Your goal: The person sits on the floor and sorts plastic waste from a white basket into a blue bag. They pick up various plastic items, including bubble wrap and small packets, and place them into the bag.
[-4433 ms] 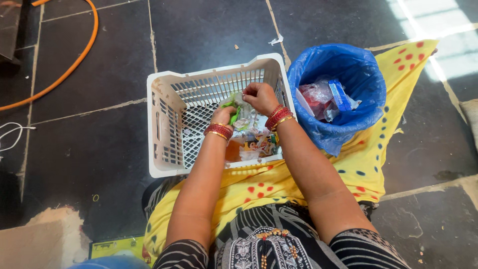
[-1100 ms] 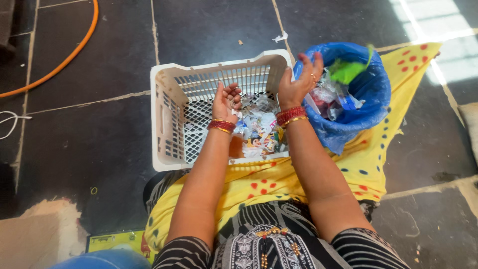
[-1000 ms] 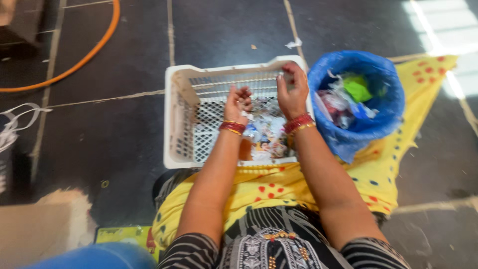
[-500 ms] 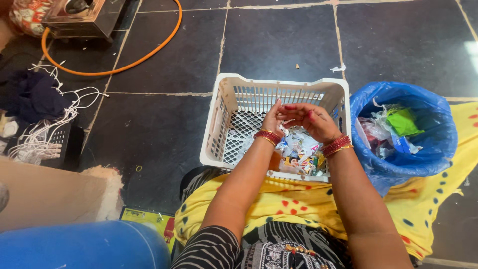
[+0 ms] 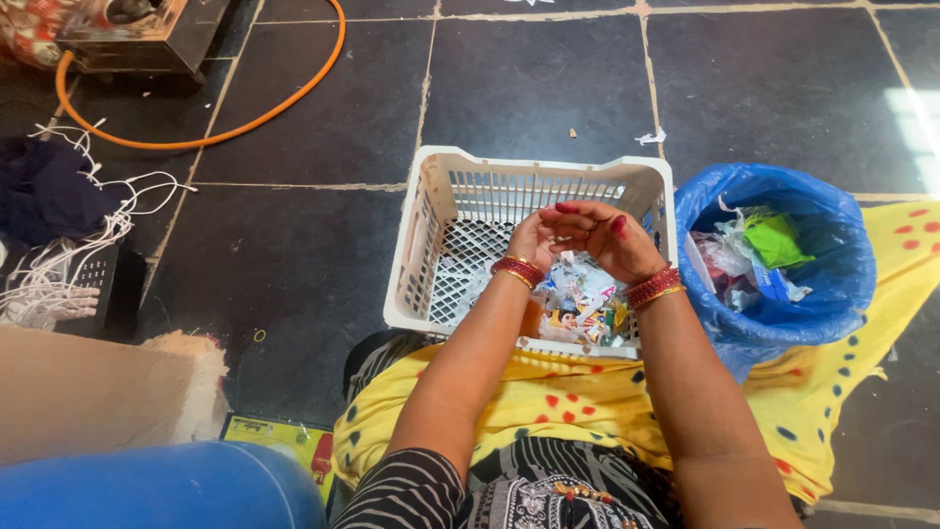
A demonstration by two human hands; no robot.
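Below, white slatted crate (image 5: 431, 245), wrapper-littered.

Hands (image 5: 586, 235) together above white crate (image 5: 423, 245)

White plastic lattice crate (image 5: 431, 255); at three o'clock a blue plastic bin liner (image 5: 832, 284); yellow cloth (image 5: 548, 411) dotted red; orange hose (image 5: 225, 127) at ten o'clock.

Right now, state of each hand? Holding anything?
Left hand: fingers curled, over the white crate, meeting the right; any hold cannot be told.
Right hand: fingers bent toward the left hand; any hold cannot be told.
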